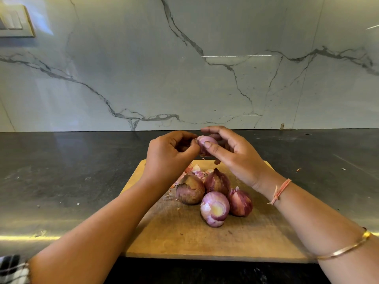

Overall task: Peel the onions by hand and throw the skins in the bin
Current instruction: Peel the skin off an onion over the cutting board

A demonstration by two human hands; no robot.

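A small pale-purple onion (pixel 206 142) is held up above the far edge of a wooden cutting board (pixel 184 238). My right hand (pixel 231 154) cups it from the right, thumb on its front. My left hand (pixel 170 154) pinches at its left end with fingertips together. On the board lie a peeled onion (pixel 214 209) and three unpeeled ones: a brownish one (pixel 190 192), a dark red one (pixel 217 182) and a red one (pixel 240 202). Loose skins (pixel 195 170) lie behind them. No bin is in view.
The board rests on a dark stone counter (pixel 71 177) against a marble-look wall (pixel 184 78). Small skin scraps (pixel 298 170) dot the counter at right. A switch plate (pixel 14 21) is on the wall at upper left. A checked cloth (pixel 10 267) shows at the bottom left.
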